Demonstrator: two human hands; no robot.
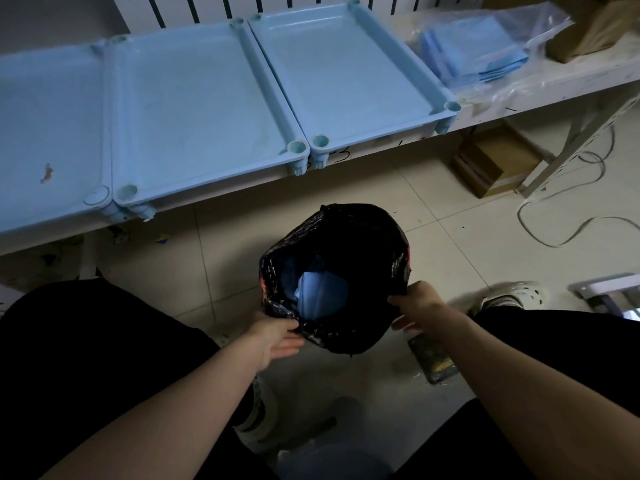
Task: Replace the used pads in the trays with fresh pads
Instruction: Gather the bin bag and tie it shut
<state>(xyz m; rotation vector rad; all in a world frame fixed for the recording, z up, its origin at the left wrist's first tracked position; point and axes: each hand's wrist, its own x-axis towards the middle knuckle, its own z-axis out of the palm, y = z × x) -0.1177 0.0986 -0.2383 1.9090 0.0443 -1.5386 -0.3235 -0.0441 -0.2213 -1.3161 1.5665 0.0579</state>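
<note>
Our left hand and right hand pinch the black bag rim; we should pull it wide and even (used pads lie inside).

Black bag gripped, left hand, right hand

My left hand and right hand hold the black bag open on the floor. Its mouth is unobstructed from above, with used pads lying low inside. Bare tile lies between the bag and the bench.

On the bench, the left tray, middle tray and right tray sit edge to edge with no gap between them. Their raised rims and corner posts stand in the way of a sideways reach.

The wrapped pad pack lies just right of the trays. A cardboard box and a cable occupy the floor at right.
</note>
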